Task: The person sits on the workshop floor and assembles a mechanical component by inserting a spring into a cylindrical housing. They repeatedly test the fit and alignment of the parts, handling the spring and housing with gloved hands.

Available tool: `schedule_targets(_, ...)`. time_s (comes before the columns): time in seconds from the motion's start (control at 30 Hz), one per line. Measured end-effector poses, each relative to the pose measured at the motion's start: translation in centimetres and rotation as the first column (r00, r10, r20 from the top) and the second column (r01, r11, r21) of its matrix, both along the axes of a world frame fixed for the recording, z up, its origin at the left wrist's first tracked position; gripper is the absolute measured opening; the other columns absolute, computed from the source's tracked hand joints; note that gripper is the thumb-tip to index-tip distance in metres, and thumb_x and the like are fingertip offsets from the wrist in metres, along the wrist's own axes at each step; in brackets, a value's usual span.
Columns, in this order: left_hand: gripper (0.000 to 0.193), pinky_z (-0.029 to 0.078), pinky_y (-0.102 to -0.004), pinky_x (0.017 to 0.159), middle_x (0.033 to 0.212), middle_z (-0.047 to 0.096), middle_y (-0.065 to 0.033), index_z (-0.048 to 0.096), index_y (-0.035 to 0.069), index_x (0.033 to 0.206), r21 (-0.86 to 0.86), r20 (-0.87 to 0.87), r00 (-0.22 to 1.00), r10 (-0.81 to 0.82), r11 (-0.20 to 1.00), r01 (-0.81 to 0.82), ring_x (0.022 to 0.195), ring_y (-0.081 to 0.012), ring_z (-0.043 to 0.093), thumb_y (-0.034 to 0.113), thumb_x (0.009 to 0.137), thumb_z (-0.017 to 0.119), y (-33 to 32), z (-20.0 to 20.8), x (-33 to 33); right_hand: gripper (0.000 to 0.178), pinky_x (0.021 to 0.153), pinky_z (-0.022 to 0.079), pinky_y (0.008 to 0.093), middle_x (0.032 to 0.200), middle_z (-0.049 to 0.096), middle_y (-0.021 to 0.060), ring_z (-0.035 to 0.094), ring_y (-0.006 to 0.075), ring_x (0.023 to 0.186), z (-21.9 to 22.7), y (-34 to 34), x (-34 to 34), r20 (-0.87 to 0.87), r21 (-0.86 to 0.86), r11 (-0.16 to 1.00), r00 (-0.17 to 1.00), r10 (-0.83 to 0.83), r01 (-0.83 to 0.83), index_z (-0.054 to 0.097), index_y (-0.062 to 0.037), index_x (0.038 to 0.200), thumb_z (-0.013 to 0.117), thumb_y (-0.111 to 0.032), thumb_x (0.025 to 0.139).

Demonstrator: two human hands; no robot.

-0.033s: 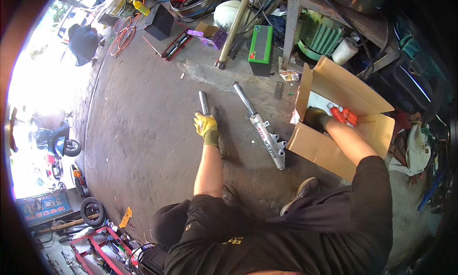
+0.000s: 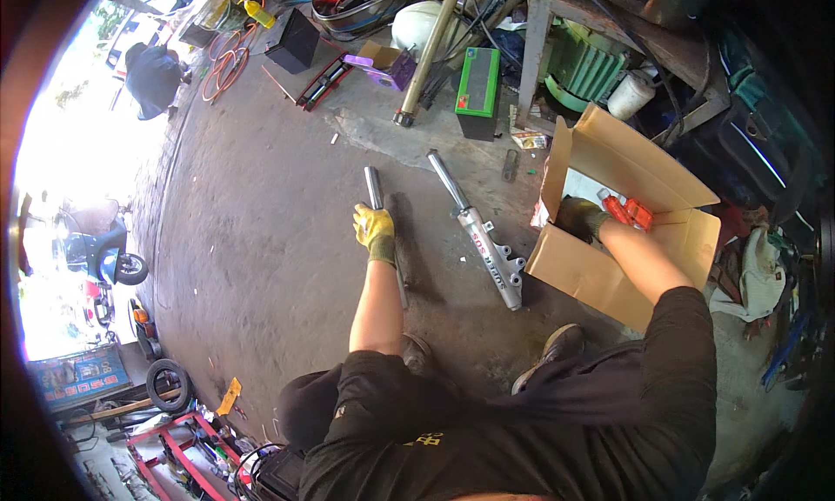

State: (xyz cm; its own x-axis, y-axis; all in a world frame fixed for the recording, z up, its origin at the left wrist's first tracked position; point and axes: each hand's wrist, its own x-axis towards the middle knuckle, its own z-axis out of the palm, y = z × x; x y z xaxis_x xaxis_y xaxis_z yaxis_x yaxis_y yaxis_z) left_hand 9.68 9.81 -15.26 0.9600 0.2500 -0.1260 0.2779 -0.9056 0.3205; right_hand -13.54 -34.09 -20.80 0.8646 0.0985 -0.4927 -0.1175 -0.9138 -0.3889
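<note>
My left hand [image 2: 376, 230], in a yellow work glove, is closed around a chrome fork tube [image 2: 373, 186]. The tube's upper end sticks out past my fingers, and a thin length shows along my forearm. To its right a motorcycle front fork leg [image 2: 493, 256] lies on the floor, with a chrome tube above and a silver lower casting with brackets. My gloved right hand [image 2: 581, 217] reaches down into an open cardboard box [image 2: 570, 270]. Its fingers are hidden there. Beside it in the box lie red plastic-wrapped items [image 2: 628, 210].
Beyond the hands stand a green and black battery [image 2: 477, 83], a long metal pipe [image 2: 430, 53] and a purple box [image 2: 393, 70]. A green motor [image 2: 590, 66] sits under a metal bench. A tyre [image 2: 170, 385] and red frame [image 2: 178, 453] lie at lower left. A person [image 2: 152, 79] is at far left.
My left forearm has shifted slightly left, and more of the tube's lower length shows beside it. My right hand stays in the box.
</note>
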Motion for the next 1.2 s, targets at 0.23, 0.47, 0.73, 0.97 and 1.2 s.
schedule_targets(0.23,0.051,0.058,-0.0522,0.096,0.117,0.075,-0.0260,0.061,0.002,0.126,0.092,-0.032,0.982,-0.188,0.978,0.190,0.113,-0.0440,0.073,0.040,0.094,0.071,0.6,-2.9,4.7,0.052,0.075,0.058,0.0452,0.089,0.077,0.0176,0.076,0.0322,0.083,11.4,-1.9,-2.6,-0.267,0.042,0.966,0.935,-0.235,0.254,0.079,-0.0049,0.103,0.064,-0.054,0.098)
schedule_targets(0.47,0.039,0.058,-0.0489,0.082,0.102,0.077,-0.0183,0.067,0.002,0.116,-0.040,-0.055,0.991,-0.122,0.992,0.120,0.090,-0.0378,0.074,0.029,0.089,0.074,0.8,-5.5,7.3,0.059,0.086,0.056,0.0405,0.107,0.078,0.0181,0.074,0.0268,0.102,16.8,-2.2,-6.6,-0.393,-0.241,0.901,0.813,-0.430,0.360,0.078,-0.0070,0.113,0.060,-0.062,0.098)
schedule_targets(0.73,0.031,0.053,-0.0308,0.059,0.083,0.070,-0.0068,0.070,-0.001,0.115,-0.932,-0.243,0.835,-0.494,0.356,-0.061,0.067,-0.0184,0.067,0.005,0.085,0.075,-0.6,7.1,2.9,0.054,0.071,0.057,0.0454,0.089,0.078,0.0156,0.073,0.0313,0.077,16.3,-2.2,-5.7,-0.245,-0.235,0.959,0.946,-0.213,0.156,0.080,-0.0087,0.104,0.063,-0.060,0.098)
schedule_targets(0.97,0.025,0.042,-0.0265,0.053,0.073,0.065,-0.0006,0.074,0.003,0.114,-0.893,-0.009,0.883,-0.470,0.401,0.205,0.058,-0.0097,0.057,0.022,0.098,0.077,-5.4,22.7,-6.9,0.047,0.076,0.057,0.0460,0.101,0.081,0.0102,0.075,0.0263,0.086,12.0,-0.6,-1.7,-0.303,-0.313,0.933,0.913,-0.274,0.176,0.082,-0.0079,0.108,0.067,-0.051,0.096)
schedule_targets(1.2,0.035,0.043,-0.0265,0.059,0.080,0.067,-0.0044,0.072,-0.004,0.121,-0.915,0.210,0.894,-0.396,0.243,0.323,0.067,-0.0113,0.060,0.025,0.101,0.074,-7.3,24.8,-10.9,0.052,0.098,0.056,0.0491,0.133,0.076,0.0115,0.075,0.0302,0.114,8.7,0.3,-2.1,-0.411,-0.195,0.981,0.909,-0.074,-0.009,0.079,-0.0136,0.130,0.062,-0.050,0.097)
